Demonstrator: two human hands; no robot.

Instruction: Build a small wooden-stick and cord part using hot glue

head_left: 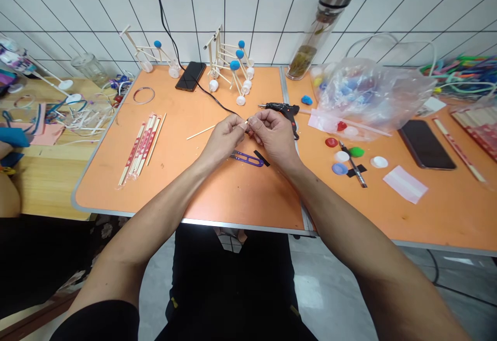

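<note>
My left hand (226,136) and my right hand (274,137) meet above the orange table, fingertips pinched together. Between them shows the pale end of a small stick (246,122); most of it is hidden by the fingers. A thin wooden stick (200,132) extends out to the left of my left hand; whether it is held or lies on the table I cannot tell. Below the hands lie purple thread snips (248,159) and a black strip (261,158). Just behind my right hand rests a black glue gun (285,110), partly covered by it.
Wrapped chopsticks (142,147) lie at left. Stick frames with blue balls (234,65) and a phone (190,76) stand or lie by the wall. At right are a glass bottle (306,46), a plastic bag (373,92), bottle caps (340,168), a pen (353,165) and another phone (427,144).
</note>
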